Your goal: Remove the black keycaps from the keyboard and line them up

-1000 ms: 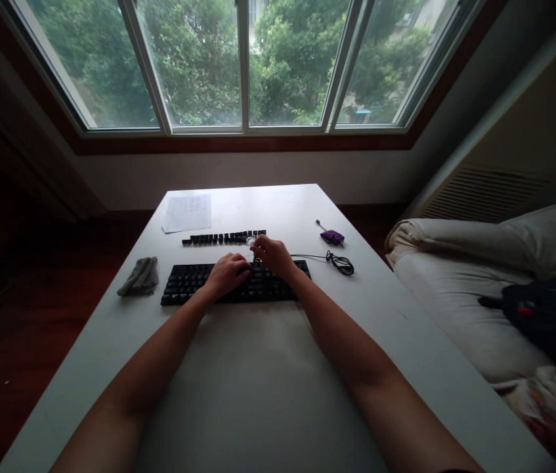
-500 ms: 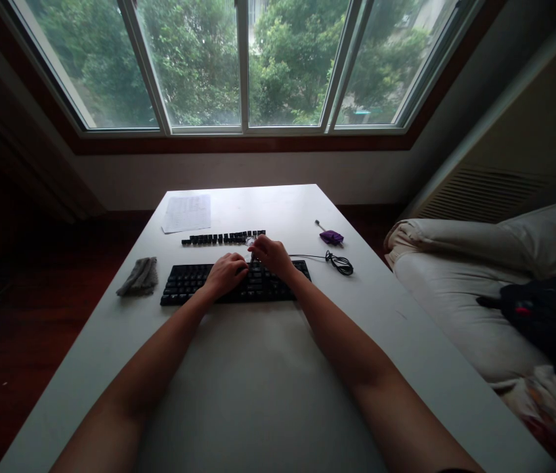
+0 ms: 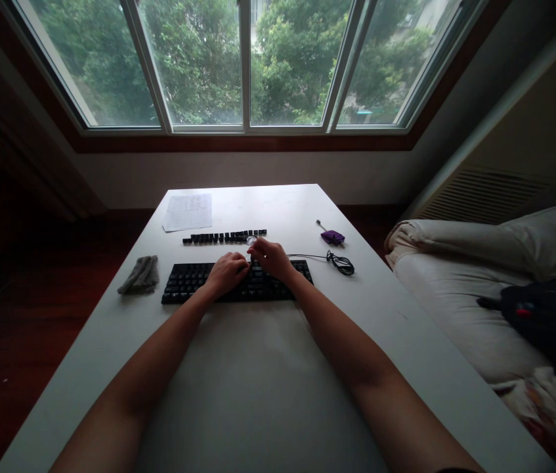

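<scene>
A black keyboard (image 3: 186, 282) lies across the white table, its right half partly covered by my hands. My left hand (image 3: 228, 270) rests on the middle of it, fingers laid over the keys and holding nothing visible. Just right of it, my right hand (image 3: 268, 255) is closed in a pinch above the upper rows. Between those fingertips is a small thin tool, seemingly a keycap puller, mostly hidden by the fingers. Loose black keycaps (image 3: 216, 238) stand in rows behind the keyboard. A small clear, shiny item (image 3: 251, 240) shows beside my right fingertips; its kind is unclear.
A coiled black cable (image 3: 341, 263) lies to the right, with a purple cloth-like item (image 3: 333, 237) beyond it. On the left is a grey cloth (image 3: 140, 274); printed paper (image 3: 188, 212) lies at the far left corner. A pale sofa (image 3: 445, 302) flanks the table.
My right hand has dipped slightly toward the keys, and the thin tool under its fingers shows less. My left hand stays in place on the keyboard.
</scene>
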Demonstrator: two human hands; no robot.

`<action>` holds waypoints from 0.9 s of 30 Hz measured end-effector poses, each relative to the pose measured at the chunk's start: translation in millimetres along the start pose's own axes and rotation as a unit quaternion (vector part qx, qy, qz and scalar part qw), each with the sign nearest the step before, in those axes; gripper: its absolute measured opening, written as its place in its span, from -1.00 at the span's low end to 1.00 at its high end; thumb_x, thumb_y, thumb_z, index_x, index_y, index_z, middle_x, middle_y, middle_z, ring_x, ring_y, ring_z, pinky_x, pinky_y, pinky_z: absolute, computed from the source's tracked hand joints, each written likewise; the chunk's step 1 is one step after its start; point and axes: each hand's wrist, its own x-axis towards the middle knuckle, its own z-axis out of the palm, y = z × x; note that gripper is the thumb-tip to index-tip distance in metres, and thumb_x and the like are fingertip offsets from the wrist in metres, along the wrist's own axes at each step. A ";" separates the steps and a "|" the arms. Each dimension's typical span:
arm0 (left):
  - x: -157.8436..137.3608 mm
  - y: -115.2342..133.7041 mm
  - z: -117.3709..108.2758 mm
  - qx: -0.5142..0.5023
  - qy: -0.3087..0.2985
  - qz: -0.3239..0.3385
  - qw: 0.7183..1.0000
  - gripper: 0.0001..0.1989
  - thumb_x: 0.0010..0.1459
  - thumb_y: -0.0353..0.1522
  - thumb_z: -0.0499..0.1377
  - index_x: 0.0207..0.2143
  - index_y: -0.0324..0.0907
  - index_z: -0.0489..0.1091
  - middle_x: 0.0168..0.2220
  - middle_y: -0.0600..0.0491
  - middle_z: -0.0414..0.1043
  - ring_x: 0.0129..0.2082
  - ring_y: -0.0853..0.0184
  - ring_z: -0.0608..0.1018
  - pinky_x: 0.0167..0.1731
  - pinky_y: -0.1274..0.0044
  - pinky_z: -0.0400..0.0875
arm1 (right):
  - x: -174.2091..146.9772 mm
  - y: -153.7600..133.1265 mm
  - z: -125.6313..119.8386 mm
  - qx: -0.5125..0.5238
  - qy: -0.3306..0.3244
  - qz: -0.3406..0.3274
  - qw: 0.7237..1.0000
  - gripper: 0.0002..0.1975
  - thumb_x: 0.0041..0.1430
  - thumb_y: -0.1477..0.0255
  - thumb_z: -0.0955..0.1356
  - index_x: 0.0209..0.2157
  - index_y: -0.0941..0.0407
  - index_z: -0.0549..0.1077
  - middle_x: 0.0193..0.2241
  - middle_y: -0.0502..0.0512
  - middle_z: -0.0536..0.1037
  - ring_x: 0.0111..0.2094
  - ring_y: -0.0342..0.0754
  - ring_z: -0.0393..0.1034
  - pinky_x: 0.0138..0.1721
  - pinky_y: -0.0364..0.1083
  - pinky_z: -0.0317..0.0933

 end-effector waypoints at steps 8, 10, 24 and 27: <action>-0.5 -0.6 1.5 0.001 0.001 -0.002 1.000 -0.82 0.25 -0.31 0.15 -0.22 -0.08 0.55 -0.14 0.00 0.49 -0.13 0.21 0.45 -0.06 0.35 0.37 | 1.3 5.4 1.6 0.097 0.016 0.061 0.993 -0.69 0.20 0.11 0.36 -0.35 0.08 0.44 -0.47 0.02 0.56 -0.46 -0.09 0.45 -0.38 -0.14 0.31; -0.5 -1.1 1.8 0.000 -0.001 -0.003 1.000 -0.82 0.24 -0.31 0.15 -0.21 -0.08 0.55 -0.13 0.00 0.49 -0.12 0.21 0.45 -0.06 0.34 0.38 | 1.4 4.3 1.4 0.093 0.023 0.066 0.993 -0.68 0.19 0.09 0.36 -0.34 0.07 0.44 -0.45 0.02 0.58 -0.46 -0.09 0.46 -0.38 -0.13 0.32; -1.3 5.2 -2.5 -0.010 0.005 0.011 1.000 -0.81 0.24 -0.35 0.14 -0.16 -0.08 0.53 -0.08 0.00 0.46 -0.09 0.21 0.46 -0.03 0.33 0.39 | 2.5 5.5 -10.4 0.012 0.067 0.098 0.993 -0.74 0.29 0.17 0.28 -0.33 0.06 0.37 -0.42 0.03 0.62 -0.45 -0.09 0.45 -0.33 -0.12 0.29; -1.2 6.4 -3.2 -0.018 0.005 0.023 1.000 -0.80 0.23 -0.37 0.14 -0.14 -0.07 0.52 -0.08 -0.01 0.45 -0.08 0.21 0.46 -0.02 0.33 0.39 | 2.2 5.7 -9.1 0.005 0.058 0.091 0.994 -0.75 0.29 0.18 0.28 -0.32 0.06 0.39 -0.41 0.03 0.61 -0.46 -0.10 0.44 -0.35 -0.13 0.28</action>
